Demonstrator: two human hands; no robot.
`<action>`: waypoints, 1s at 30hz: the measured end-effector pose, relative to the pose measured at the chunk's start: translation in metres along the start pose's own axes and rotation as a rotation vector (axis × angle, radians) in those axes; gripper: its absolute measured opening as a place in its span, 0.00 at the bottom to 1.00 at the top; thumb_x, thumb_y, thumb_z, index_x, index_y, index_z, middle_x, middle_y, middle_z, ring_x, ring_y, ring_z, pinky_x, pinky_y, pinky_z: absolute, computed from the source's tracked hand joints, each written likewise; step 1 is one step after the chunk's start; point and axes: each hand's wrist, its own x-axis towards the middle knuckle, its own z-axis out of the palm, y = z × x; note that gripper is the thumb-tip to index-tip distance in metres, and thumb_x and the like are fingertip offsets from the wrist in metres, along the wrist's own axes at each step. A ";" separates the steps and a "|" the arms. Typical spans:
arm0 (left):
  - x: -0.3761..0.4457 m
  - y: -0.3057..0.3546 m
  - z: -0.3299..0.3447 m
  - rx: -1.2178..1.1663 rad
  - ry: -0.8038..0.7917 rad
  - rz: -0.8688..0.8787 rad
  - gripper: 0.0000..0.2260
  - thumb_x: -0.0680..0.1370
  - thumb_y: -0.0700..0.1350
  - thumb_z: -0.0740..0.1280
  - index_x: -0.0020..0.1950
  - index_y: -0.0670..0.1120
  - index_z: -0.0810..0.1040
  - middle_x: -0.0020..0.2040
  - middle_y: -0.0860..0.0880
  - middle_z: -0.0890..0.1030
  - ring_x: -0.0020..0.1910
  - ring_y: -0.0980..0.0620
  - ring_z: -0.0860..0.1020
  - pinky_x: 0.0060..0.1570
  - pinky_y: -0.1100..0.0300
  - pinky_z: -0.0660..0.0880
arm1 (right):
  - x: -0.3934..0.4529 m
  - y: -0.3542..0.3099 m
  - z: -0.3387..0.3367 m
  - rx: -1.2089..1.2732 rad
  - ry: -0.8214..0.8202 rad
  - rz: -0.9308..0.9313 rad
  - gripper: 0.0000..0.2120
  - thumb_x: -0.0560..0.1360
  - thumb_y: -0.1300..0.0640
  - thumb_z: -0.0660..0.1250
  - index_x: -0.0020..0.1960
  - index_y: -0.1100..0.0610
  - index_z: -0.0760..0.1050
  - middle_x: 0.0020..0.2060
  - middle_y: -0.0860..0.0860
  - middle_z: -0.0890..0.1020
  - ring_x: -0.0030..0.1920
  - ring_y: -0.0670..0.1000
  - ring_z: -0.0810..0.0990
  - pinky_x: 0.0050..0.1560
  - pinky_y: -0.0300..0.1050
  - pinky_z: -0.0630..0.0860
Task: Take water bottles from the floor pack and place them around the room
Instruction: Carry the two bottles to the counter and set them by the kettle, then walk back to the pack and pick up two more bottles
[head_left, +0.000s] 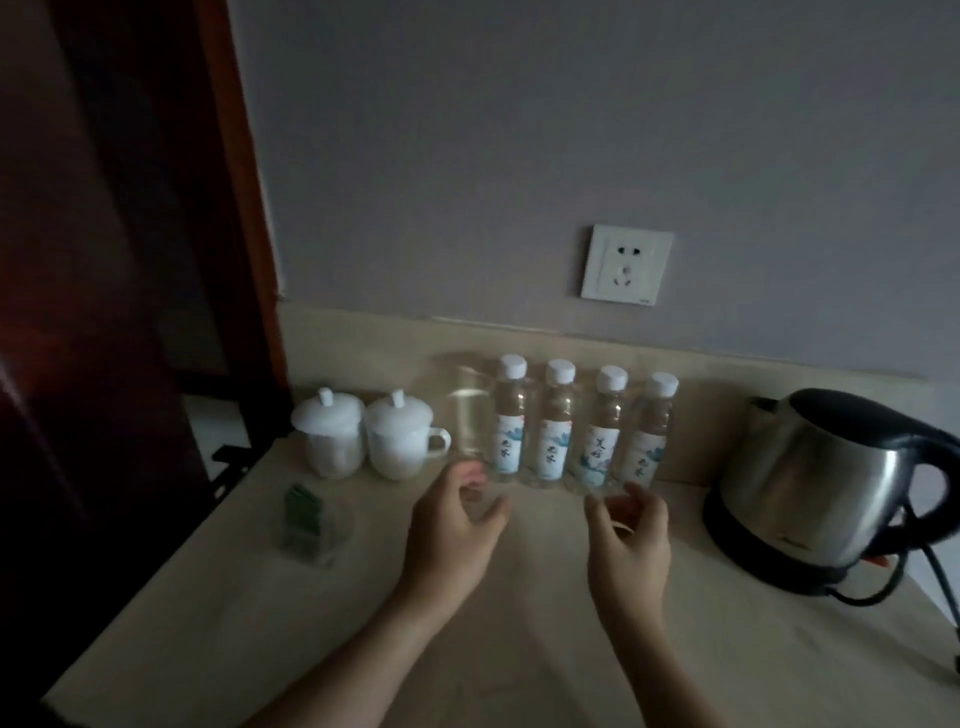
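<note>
Several small water bottles with white caps and blue-and-white labels stand upright in a row at the back of a beige counter. My left hand hovers in front of the row's left end, fingers apart and curled, holding nothing. In front of the right end my right hand is held the same way, empty, its fingertips just short of the bottles. A clear drinking glass stands right beside the leftmost bottle, behind my left hand.
Two white lidded cups stand at the back left. A clear dish with green packets lies near the left edge. A steel electric kettle with a black cord fills the right side. A wall socket is above; a dark wooden door frame is left.
</note>
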 end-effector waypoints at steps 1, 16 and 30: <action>-0.004 0.012 -0.025 -0.018 0.033 0.043 0.13 0.70 0.48 0.75 0.53 0.53 0.79 0.47 0.57 0.84 0.47 0.56 0.83 0.51 0.53 0.81 | -0.014 -0.018 0.014 0.032 -0.050 -0.047 0.11 0.74 0.58 0.71 0.54 0.49 0.73 0.43 0.49 0.80 0.44 0.45 0.80 0.48 0.48 0.77; -0.092 0.021 -0.518 0.199 0.908 -0.038 0.05 0.73 0.40 0.75 0.42 0.48 0.80 0.37 0.48 0.82 0.37 0.55 0.80 0.36 0.72 0.73 | -0.333 -0.238 0.283 0.420 -1.024 -0.450 0.03 0.73 0.51 0.69 0.46 0.46 0.77 0.36 0.44 0.82 0.31 0.43 0.78 0.34 0.40 0.75; -0.160 -0.049 -0.714 0.352 1.241 -0.135 0.06 0.73 0.43 0.75 0.44 0.51 0.80 0.43 0.57 0.83 0.45 0.56 0.81 0.46 0.62 0.76 | -0.546 -0.284 0.434 0.454 -1.548 -0.511 0.10 0.74 0.59 0.72 0.49 0.46 0.75 0.34 0.47 0.81 0.38 0.40 0.80 0.37 0.28 0.72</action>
